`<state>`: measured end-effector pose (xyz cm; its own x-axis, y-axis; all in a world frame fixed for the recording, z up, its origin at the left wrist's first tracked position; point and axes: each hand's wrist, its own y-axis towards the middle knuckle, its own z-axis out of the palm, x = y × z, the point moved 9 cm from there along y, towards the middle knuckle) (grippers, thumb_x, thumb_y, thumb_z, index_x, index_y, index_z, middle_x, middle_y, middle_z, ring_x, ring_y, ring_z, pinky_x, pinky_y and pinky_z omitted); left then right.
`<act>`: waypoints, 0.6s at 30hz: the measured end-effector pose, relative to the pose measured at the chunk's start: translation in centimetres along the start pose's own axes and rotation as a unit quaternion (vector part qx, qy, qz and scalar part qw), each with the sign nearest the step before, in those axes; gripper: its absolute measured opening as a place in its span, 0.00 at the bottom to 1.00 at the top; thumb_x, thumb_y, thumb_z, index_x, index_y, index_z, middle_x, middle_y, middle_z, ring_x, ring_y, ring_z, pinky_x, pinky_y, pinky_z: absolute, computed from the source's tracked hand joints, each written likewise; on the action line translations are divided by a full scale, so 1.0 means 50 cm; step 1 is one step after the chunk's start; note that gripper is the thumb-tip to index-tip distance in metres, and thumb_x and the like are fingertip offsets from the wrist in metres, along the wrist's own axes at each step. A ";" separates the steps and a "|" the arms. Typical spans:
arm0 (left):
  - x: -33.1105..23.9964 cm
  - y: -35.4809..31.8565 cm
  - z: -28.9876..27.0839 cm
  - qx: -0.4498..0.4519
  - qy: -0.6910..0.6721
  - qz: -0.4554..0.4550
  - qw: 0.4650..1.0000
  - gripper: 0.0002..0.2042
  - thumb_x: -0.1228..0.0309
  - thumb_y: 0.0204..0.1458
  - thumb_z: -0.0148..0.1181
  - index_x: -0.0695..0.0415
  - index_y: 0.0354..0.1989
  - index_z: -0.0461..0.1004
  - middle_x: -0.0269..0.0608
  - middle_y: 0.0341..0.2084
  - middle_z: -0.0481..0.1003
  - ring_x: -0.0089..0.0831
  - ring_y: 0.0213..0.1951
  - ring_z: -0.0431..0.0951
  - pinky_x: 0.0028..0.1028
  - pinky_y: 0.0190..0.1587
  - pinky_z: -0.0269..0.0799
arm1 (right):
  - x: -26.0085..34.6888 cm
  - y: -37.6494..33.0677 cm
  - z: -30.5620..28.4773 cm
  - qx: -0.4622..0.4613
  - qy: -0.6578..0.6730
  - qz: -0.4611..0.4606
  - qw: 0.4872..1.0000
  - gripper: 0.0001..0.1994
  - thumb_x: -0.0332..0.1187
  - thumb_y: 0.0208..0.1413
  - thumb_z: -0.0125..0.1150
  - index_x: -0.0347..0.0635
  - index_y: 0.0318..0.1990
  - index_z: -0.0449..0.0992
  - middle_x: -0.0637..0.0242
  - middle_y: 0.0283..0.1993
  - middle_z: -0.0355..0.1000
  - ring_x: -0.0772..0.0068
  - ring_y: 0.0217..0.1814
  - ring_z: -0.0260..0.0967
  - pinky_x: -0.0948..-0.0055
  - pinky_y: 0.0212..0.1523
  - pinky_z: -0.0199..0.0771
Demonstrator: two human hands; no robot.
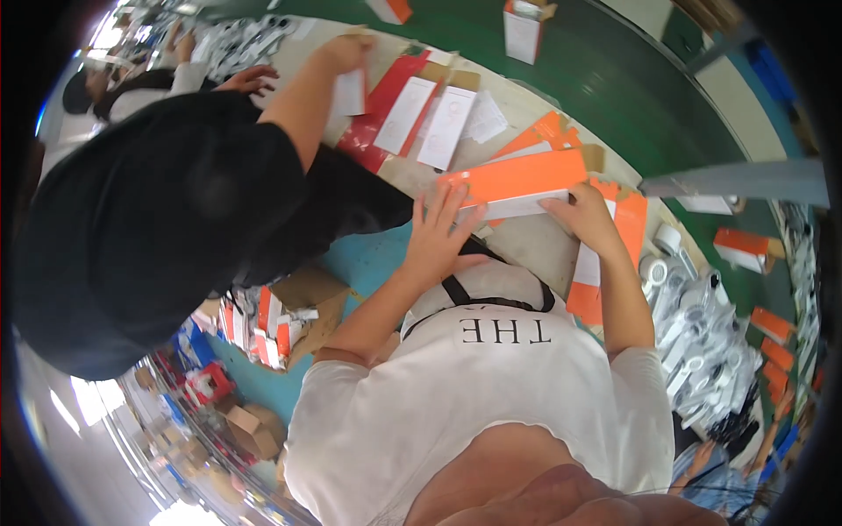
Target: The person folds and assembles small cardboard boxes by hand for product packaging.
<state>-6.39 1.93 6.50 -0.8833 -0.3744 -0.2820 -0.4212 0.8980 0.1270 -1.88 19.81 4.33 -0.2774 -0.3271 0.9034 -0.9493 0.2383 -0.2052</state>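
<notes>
Left hand [436, 235]: fingers splayed wide, touching left end of orange-and-white box [517, 177]. Right hand [588, 216]: curled on right end, thumb against near white side. Box at table [539, 247]; bagged white devices [702, 337] right.

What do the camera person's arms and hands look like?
The left hand and right hand wear no gloves, and no watch or bracelet shows. Both forearms are bare too, below short white sleeves with no visible markings.
</notes>
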 end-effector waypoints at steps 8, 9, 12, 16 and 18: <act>0.122 0.055 0.012 -0.065 0.013 -0.025 0.997 0.31 0.71 0.32 0.64 0.60 0.50 0.63 0.48 0.44 0.66 0.47 0.49 0.64 0.41 0.51 0.59 | -0.089 -0.013 0.099 0.016 0.181 0.070 0.981 0.15 0.36 0.50 0.58 0.38 0.43 0.70 0.64 0.36 0.69 0.76 0.37 0.64 0.74 0.39 0.65; 0.166 0.059 0.005 -0.081 0.039 -0.077 0.993 0.31 0.69 0.32 0.64 0.63 0.50 0.62 0.53 0.42 0.67 0.49 0.47 0.66 0.42 0.50 0.59 | -0.080 -0.029 0.041 -0.128 -0.022 -0.007 0.992 0.20 0.35 0.49 0.59 0.40 0.49 0.66 0.59 0.45 0.66 0.68 0.48 0.60 0.69 0.47 0.61; 0.348 0.038 -0.014 -0.118 0.012 -0.300 0.946 0.35 0.57 0.37 0.66 0.66 0.51 0.61 0.57 0.45 0.67 0.52 0.48 0.66 0.42 0.51 0.60 | -0.151 -0.100 -0.012 -0.261 -0.219 0.068 0.938 0.32 0.35 0.46 0.60 0.45 0.60 0.56 0.50 0.63 0.48 0.46 0.67 0.39 0.54 0.63 0.44; 0.478 0.068 -0.011 -0.134 -0.009 -0.392 0.910 0.36 0.57 0.37 0.65 0.66 0.53 0.59 0.57 0.49 0.64 0.49 0.54 0.62 0.40 0.55 0.56 | -0.297 -0.191 -0.007 -0.320 -0.400 0.210 0.833 0.34 0.35 0.45 0.60 0.48 0.62 0.53 0.54 0.66 0.44 0.46 0.67 0.40 0.50 0.62 0.41; 0.402 0.109 -0.054 -0.200 0.122 -0.302 0.924 0.36 0.59 0.38 0.64 0.66 0.54 0.58 0.56 0.50 0.63 0.49 0.54 0.60 0.40 0.56 0.56 | -0.297 -0.201 0.003 -0.327 -0.420 0.182 0.827 0.35 0.34 0.44 0.59 0.49 0.62 0.52 0.57 0.66 0.43 0.46 0.67 0.40 0.48 0.62 0.40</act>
<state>-26.98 -1.34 4.11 -0.4620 -0.8643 -0.1987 -0.8517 0.3699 0.3713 11.76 22.16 -7.07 -0.7929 -0.5790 0.1899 -0.5733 0.8144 0.0894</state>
